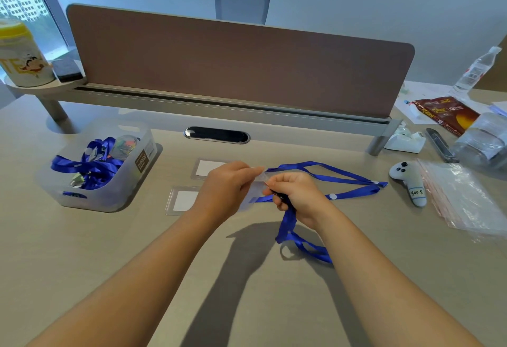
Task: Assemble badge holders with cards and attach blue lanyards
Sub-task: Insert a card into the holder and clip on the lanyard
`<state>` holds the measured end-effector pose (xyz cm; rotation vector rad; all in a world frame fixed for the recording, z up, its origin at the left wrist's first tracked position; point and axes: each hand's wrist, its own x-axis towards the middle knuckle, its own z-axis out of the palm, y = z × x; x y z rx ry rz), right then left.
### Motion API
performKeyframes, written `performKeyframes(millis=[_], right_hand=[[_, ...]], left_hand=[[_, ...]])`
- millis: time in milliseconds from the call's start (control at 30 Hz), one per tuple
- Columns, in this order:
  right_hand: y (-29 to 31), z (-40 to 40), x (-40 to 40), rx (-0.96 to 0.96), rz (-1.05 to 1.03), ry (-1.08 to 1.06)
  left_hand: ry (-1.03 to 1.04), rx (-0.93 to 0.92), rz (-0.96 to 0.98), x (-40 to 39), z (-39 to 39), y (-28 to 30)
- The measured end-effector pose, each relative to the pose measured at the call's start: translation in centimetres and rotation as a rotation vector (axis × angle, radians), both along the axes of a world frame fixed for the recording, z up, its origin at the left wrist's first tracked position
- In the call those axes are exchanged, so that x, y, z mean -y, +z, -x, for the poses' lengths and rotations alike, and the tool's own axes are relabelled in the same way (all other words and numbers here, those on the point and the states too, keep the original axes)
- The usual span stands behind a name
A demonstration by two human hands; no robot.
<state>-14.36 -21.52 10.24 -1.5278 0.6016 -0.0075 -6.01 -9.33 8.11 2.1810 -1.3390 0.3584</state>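
The step in hand looks like clipping a blue lanyard (323, 175) onto a clear badge holder (259, 182), held just above the surface (247, 305). The left hand (225, 190) pinches the holder's top edge; the right hand (295, 195) is curled around the lanyard's clip end. Next, the clip must meet the holder's slot

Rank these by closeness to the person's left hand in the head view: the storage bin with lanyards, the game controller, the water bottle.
From the left hand:
1. Storage bin, on the desk to its left.
2. Game controller, to the right, past the right hand.
3. Water bottle, far right at the back.
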Motion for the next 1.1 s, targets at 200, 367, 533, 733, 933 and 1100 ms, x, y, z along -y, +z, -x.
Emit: performKeyframes(millis=[200,367,533,733,933,1100], right_hand=[[0.3,-0.4,-0.2,-0.052,-0.027,-0.076],[0.1,-0.6,-0.5,-0.048,0.056,-0.088],[0.0,-0.6,-0.3,-0.012,0.143,-0.039],[-0.2,-0.9,-0.3,0.015,0.274,0.039],[-0.5,-0.9,-0.3,0.061,0.299,0.053],[-0.6,-0.8,-0.2,0.058,0.361,0.059]], left_hand=[[-0.040,0.088,-0.158,-0.4,-0.1,-0.1],[-0.047,0.064,-0.145,-0.4,-0.3,-0.1],[0.046,-0.298,-0.057,0.1,0.3,0.7],[0.098,-0.685,0.076,0.6,0.4,1.5],[0.131,-0.778,0.088,0.9,0.0,1.1],[0.153,-0.763,-0.014,1.0,-0.1,1.0]])
